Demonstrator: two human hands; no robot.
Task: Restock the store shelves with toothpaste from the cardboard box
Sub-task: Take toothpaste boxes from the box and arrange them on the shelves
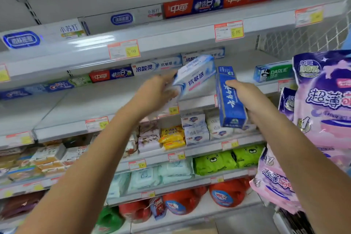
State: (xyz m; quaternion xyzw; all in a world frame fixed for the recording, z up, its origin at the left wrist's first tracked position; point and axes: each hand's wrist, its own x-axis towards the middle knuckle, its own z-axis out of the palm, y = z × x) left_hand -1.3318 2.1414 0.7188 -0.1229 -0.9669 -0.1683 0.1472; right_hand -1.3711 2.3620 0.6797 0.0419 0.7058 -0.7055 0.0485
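**Two boxes raised to the toothpaste shelf, neither set down yet**

From behind the person, I see both bare forearms stretched up and forward toward the shelving. The left hand (157,93) has its fingers wrapped round the lower end of a white toothpaste box (197,78). That box tilts up to the right, with its far end over the shelf. The right hand (247,99) is curled round a dark blue toothpaste box (230,104), held nearly upright just beside the white one. The two boxes look close to touching, though I cannot tell if they do. The cardboard box of stock is not in view.

I judge this to be the placing step: stock is in hand and raised to the level of the toothpaste shelf (91,108). The next move, I'd say, calls for turning each box flat with its long face outward. Each then slides back in line with the row of boxes (153,65) along the rear wall.

There is good room on that shelf. A broad bare stretch lies in front of the rear row, and a gap opens between that row and the green Darlie box (273,72) at the right. The edges to mind are the shelf's front lip below the hands and the underside of the shelf above (171,33). To the right, hanging pink packs (326,104) crowd close beside the right forearm, so a wide swing that way would likely brush them
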